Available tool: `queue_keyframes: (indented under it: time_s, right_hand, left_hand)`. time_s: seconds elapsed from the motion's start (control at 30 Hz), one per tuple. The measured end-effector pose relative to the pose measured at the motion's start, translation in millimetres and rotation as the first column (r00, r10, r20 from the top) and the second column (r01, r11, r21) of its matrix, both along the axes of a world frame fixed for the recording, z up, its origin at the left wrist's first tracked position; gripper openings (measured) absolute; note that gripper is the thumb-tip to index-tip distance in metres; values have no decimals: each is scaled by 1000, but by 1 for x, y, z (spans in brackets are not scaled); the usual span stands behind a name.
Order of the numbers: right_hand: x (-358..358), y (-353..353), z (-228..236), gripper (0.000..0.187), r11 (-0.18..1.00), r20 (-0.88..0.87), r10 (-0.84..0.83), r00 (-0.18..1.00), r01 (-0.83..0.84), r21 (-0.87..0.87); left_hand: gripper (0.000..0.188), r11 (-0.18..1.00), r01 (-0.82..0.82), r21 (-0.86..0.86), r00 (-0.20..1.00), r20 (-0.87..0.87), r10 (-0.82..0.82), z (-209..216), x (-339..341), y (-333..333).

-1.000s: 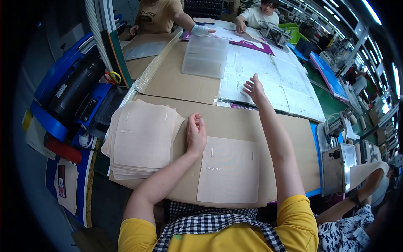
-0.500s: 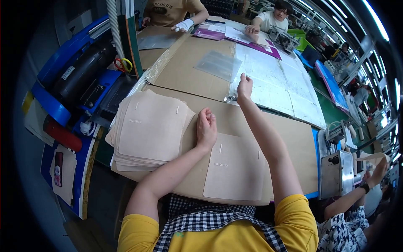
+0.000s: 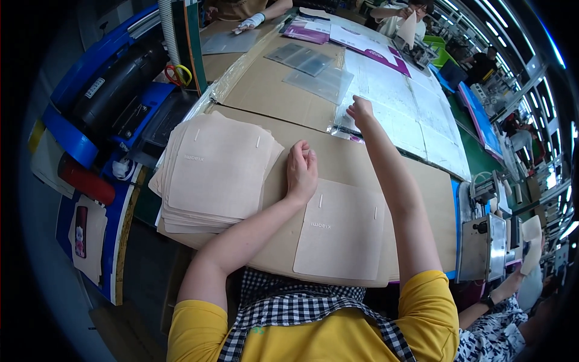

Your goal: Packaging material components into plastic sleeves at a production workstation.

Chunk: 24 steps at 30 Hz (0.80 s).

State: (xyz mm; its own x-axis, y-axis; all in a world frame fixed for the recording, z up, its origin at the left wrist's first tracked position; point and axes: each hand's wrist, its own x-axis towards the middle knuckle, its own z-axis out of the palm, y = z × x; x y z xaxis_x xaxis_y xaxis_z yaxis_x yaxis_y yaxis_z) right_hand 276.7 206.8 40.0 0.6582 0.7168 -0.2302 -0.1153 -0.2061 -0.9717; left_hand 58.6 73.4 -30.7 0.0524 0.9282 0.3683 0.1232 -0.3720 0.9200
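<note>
Brown flat cardboard (image 3: pixel 344 160) lies under the thick pile of beige squarish sheets (image 3: pixel 215 175). Right of the pile is one single beige sheet (image 3: pixel 341 244). Beyond the pile, rightward, lie clear plastic sheets (image 3: pixel 319 85). My left hand (image 3: pixel 302 168), just right of the pile, has loosely curled fingers, seemingly empty. My right hand (image 3: pixel 360 110), farther, has narrow, bent fingers near the plastic; whether they hold something, I cannot tell. Pile and single sheet each show one pale printed word (image 3: pixel 321 225), upside down.
</note>
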Motion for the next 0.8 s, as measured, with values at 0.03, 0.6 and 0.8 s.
queue_keyframes:
  time_s: [0.03,0.6,0.8]
  right_hand:
    - [4,8,0,42,999,-38,42,998,-43,-19]
    - [6,78,-7,32,887,-344,292,893,-118,447]
    - [23,-44,37,38,890,-261,341,903,-220,400]
  left_hand:
    - [30,1000,6,-8,1000,11,-6,1,0,-1]
    - [30,1000,-10,28,999,-31,11,7,1,-7]
    - [27,999,-14,47,1000,10,13,-3,2,-2]
